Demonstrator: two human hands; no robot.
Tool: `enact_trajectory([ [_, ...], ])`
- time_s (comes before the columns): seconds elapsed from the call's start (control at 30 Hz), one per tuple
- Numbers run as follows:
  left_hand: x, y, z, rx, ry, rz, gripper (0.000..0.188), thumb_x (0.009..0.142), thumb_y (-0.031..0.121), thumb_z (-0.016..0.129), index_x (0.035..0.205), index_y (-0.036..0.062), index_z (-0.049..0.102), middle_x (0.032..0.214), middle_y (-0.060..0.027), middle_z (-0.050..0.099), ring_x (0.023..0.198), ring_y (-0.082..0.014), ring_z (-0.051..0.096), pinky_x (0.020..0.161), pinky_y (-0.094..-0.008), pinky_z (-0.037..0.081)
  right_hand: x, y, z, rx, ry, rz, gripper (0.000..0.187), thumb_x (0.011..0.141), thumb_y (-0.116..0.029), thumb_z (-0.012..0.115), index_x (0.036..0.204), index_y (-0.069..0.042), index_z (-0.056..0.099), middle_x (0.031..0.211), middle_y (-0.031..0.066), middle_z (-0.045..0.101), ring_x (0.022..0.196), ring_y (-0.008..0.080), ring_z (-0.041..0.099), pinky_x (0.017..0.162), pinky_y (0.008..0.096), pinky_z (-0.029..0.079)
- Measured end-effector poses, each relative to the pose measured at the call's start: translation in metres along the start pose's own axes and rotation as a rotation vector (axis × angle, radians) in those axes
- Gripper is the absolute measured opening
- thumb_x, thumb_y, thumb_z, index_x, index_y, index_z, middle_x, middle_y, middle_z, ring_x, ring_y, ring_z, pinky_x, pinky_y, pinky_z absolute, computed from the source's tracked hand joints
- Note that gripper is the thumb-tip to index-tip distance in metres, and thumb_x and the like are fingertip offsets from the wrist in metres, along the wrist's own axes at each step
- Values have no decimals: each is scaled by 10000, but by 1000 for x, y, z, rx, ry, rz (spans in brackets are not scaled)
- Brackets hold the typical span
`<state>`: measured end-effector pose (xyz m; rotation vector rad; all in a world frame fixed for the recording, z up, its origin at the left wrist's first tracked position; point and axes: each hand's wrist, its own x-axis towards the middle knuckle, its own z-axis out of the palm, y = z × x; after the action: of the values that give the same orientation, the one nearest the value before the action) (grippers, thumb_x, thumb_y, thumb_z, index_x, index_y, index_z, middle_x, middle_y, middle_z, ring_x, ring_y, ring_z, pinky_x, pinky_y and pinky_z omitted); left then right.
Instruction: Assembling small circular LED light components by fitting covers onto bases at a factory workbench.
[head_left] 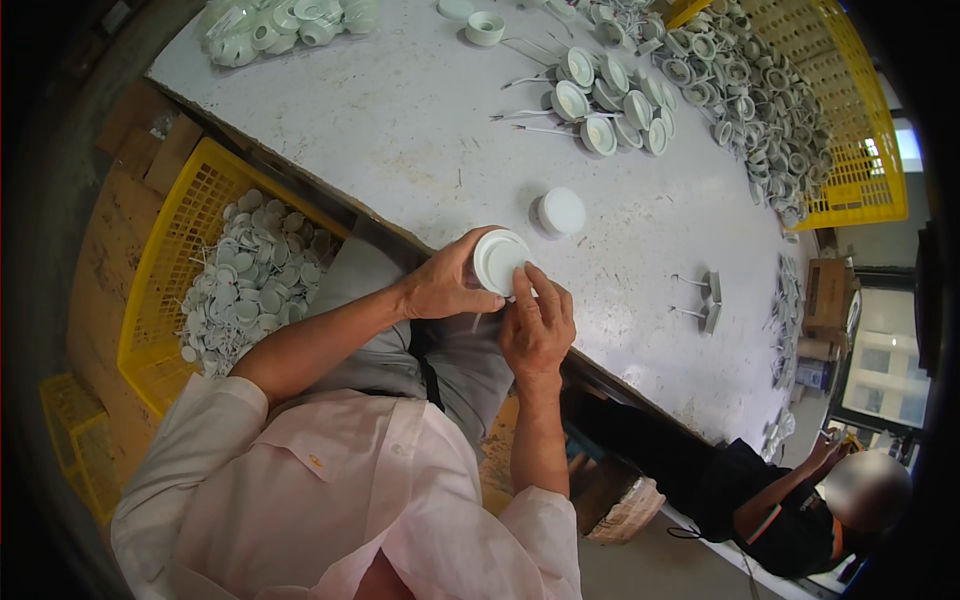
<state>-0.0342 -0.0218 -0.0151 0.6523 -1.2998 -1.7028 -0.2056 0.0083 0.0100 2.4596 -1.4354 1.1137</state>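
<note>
Over the near edge of the white table, my left hand is wrapped round a white round lamp housing, its stepped face turned up. Fingers of my right hand touch the lower right of the same housing, and its thumb is partly hidden. A short pale wire hangs below the piece. Just beyond my hands a white round cap rests on the table. Farther back lie several wired white lamp housings in a cluster. Two wired pieces stand on edge to the right.
At my left is a yellow basket filled with small white wired discs. A heap of ring-shaped parts spills from another yellow basket at far right. Bagged white cups lie at far left. A person works at lower right.
</note>
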Motion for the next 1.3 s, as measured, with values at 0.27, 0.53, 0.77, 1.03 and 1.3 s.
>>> enact_trajectory([
  [0.27,-5,19,6,-7,97,-162,597,896,270,589,1354,4,315,1210,-135,501,1115,-187,514,959,-318,444,4,-13,0,17,-44,-43,453,596,-43,690,1047,-45,652,1104,109,610,828,281,586,706,341,513],
  [0.53,-9,10,4,156,143,-111,454,961,207,465,1360,32,337,1184,-121,537,1099,-169,513,936,-303,440,1,-14,2,48,-40,-74,473,592,-56,719,1061,-54,658,1115,108,614,776,253,583,664,324,498],
  [0.77,-9,4,10,203,176,-46,414,955,170,448,1335,30,367,1142,-122,562,1045,-168,541,907,-303,455,-6,-8,3,11,-6,-117,399,638,-12,684,1035,-55,676,1041,103,656,600,183,544,527,287,460],
  [1.03,-11,4,14,227,228,-85,375,893,107,479,1253,5,446,1050,-114,598,939,-158,563,841,-292,461,-14,0,4,63,9,-179,365,699,-40,657,1064,-44,662,1115,101,637,539,150,502,495,271,429],
  [1.3,-17,8,11,120,325,-107,345,907,100,475,1243,23,475,1033,-89,602,917,-115,554,814,-273,467,-21,5,15,111,-18,-190,387,707,-34,643,1094,-39,649,1145,107,620,545,149,513,502,275,435],
])
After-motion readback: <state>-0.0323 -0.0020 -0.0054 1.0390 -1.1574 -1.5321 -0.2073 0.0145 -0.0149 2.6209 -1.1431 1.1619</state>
